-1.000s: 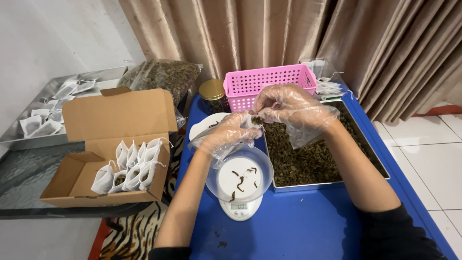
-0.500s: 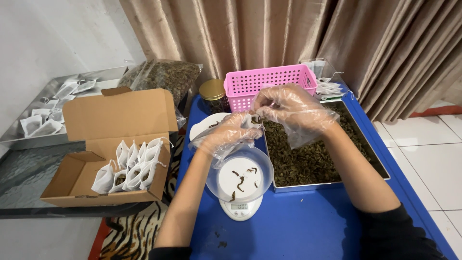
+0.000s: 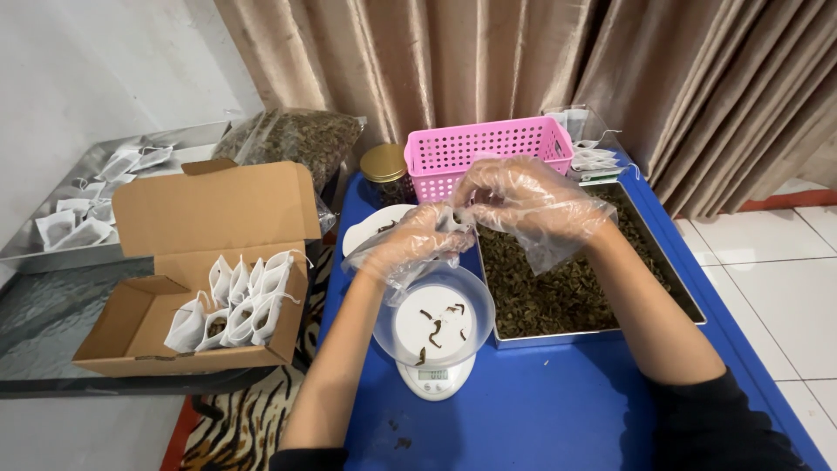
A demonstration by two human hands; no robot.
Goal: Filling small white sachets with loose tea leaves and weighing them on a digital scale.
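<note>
Plastic-gloved hands were held together over a small scale on the blue surface (image 3: 558, 419).

A small white filter pouch (image 3: 459, 220) was pinched between the left hand (image 3: 410, 246) and the right hand (image 3: 514, 202), both grips closed on it, just above the clear bowl (image 3: 433, 316) in which a few dark dried pieces lay on the white scale (image 3: 435, 379). A metal tray of dried leaves (image 3: 575, 279) sat just right of the scale. Behind were seen a pink slotted basket (image 3: 488, 150) and a gold-lidded jar (image 3: 384, 173). To the left, an open brown cardboard box (image 3: 209, 270) was filled with upright white pouches (image 3: 235, 301); more pouches lay on a grey tray (image 3: 35, 253) beyond.
</note>
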